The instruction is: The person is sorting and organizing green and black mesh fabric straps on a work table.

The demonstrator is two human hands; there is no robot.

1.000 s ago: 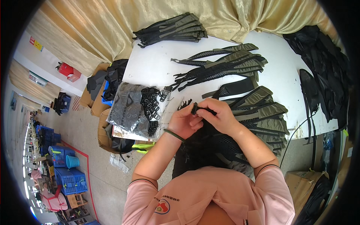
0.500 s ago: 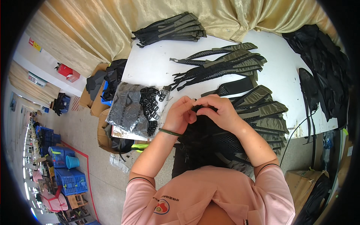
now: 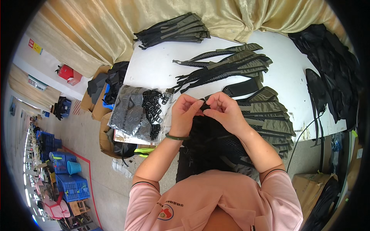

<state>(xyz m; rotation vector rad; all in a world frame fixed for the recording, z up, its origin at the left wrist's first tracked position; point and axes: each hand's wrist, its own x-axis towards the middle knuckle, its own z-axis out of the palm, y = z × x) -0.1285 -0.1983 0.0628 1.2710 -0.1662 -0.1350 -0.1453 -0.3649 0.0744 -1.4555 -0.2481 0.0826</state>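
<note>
My left hand (image 3: 185,114) and my right hand (image 3: 224,113) meet over the near edge of the table, fingers and thumbs pinched together. Between the fingertips is a small black buckle (image 3: 204,104), mostly covered, and the end of a black strap seems to be with it. Beneath my hands, dark mesh shoulder straps (image 3: 216,142) spill across my lap. To the right, more olive-and-black straps (image 3: 269,115) lie fanned out. Left of my left hand, several loose black buckles (image 3: 152,109) sit on a clear plastic bag (image 3: 127,111).
Further straps lie in bundles on the white table (image 3: 154,69), one bundle (image 3: 173,30) at the back. Black bags (image 3: 327,73) are heaped at the right end. Cardboard boxes (image 3: 108,134) stand left of the table, and another box (image 3: 312,192) at lower right.
Both hands have turned slightly, and my left fingers now press closer to the right fingertips around the black piece. The straps and buckle pile keep their places.
</note>
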